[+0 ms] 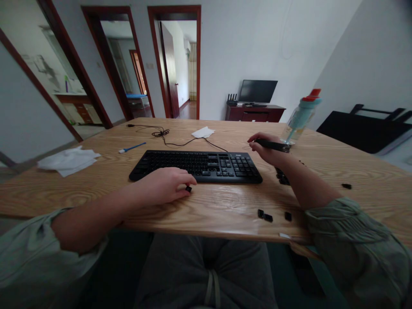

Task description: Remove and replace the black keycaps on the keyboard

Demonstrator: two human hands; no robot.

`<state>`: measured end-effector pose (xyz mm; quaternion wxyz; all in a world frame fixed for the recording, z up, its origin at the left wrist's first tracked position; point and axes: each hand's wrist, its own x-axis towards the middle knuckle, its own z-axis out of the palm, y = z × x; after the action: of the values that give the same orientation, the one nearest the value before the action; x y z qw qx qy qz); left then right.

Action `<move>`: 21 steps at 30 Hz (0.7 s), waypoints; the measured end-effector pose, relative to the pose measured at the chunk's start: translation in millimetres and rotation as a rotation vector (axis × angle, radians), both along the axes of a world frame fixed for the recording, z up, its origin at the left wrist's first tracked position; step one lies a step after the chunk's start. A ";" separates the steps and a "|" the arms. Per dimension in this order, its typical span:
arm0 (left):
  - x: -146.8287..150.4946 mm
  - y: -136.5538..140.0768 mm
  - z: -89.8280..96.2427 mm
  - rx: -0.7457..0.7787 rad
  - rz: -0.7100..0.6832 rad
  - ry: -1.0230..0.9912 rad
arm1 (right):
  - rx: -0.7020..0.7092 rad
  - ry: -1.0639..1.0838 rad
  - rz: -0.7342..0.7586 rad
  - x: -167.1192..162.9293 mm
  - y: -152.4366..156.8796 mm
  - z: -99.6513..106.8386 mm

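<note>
A black keyboard (196,165) lies on the wooden table, with some gaps among its keys. My left hand (164,182) is at its front edge, thumb and fingers closed around a small black keycap (188,189). To the right of the keyboard, my right hand (265,150) is raised, its fingers wrapped around a long black tool (273,145). Thin wire seems to show by its fingertips; the tool's exact kind is unclear. Loose keycaps (267,218) lie near the front edge, and a pile of keycaps (282,177) sits partly hidden behind my right forearm.
A clear bottle with a red and teal lid (299,116) stands beyond my right hand. White tissues (69,159), a blue brush (132,148), the coiled keyboard cable (161,133) and a folded tissue (203,132) lie toward the left and back. Another keycap (346,186) lies far right.
</note>
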<state>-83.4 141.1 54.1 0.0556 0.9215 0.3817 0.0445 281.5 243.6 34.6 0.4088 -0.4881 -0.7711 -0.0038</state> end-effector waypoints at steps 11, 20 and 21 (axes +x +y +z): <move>2.7 -0.7 -4.1 0.005 -0.078 -0.038 | -0.073 0.084 -0.010 -3.8 -5.1 6.3; 12.7 8.0 0.8 -0.001 -0.161 0.037 | -0.042 0.051 -0.008 0.9 -1.9 3.1; 13.7 7.8 0.6 -0.005 -0.158 0.039 | -0.037 0.048 -0.005 1.2 -1.4 3.0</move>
<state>-69.7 148.9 54.7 0.0538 0.9494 0.3087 0.0211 282.8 242.3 37.6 0.4182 -0.4974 -0.7597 0.0211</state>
